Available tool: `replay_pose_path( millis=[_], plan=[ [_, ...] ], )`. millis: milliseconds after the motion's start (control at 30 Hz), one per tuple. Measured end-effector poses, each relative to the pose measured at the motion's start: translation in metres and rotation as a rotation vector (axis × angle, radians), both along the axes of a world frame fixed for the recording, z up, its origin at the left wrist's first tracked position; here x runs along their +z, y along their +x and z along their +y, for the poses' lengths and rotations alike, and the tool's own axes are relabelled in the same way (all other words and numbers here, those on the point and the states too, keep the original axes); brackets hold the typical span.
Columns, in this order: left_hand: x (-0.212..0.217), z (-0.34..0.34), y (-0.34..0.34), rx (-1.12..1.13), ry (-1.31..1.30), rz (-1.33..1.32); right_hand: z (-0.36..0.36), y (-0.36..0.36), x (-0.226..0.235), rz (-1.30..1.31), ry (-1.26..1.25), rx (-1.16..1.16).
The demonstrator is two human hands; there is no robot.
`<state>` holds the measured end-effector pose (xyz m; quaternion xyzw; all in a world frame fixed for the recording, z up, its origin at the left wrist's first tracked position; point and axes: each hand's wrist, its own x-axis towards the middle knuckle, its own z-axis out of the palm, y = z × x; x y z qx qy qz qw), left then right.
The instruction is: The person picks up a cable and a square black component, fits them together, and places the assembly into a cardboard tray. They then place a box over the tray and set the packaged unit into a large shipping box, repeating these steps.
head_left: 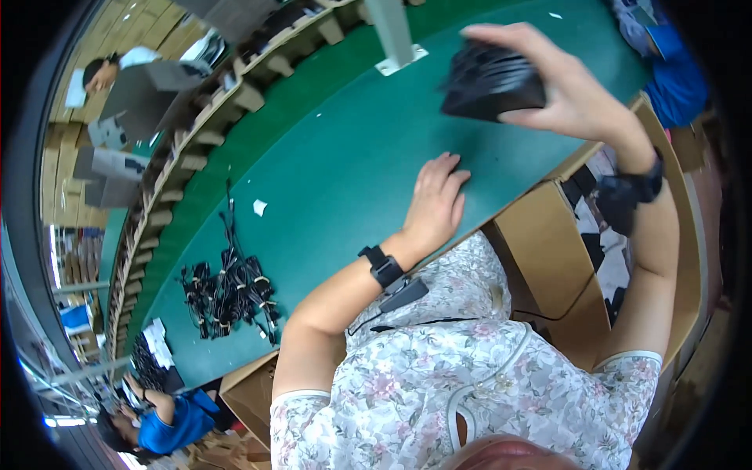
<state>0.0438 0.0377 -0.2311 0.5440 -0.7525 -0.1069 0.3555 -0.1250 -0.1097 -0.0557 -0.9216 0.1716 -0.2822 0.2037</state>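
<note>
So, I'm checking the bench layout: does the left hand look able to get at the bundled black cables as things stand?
Probably yes: the left hand seems empty, resting on the green tabletop, and nothing visible blocks its way to the bundled black cables, though it would likely have to swing left.

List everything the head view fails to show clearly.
All in the head view:
1. Black stack in the right hand: blurred, so its pieces cannot be counted.
2. Black cable bundles: they overlap, hiding their exact number.
3. Contents of the cardboard box: partly hidden by its wall and the right forearm.
4. Blue-clad co-worker, upper right: cut off by the dark rim.
</note>
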Motion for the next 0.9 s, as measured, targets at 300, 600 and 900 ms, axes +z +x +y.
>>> replay_pose_path(
  millis=[300,600,900],
  plan=[
    [0.043,0.137,0.075,0.572,0.046,-0.099,-0.01,0.117,-0.102,0.561,-0.295,-0.129],
    [0.031,0.195,0.088,0.947,0.056,-0.264,0.02,0.155,-0.107,0.411,-0.405,-0.41],
    [0.036,0.203,0.091,1.023,0.064,-0.245,0.03,0.117,-0.09,0.377,-0.419,-0.186]
  ],
)
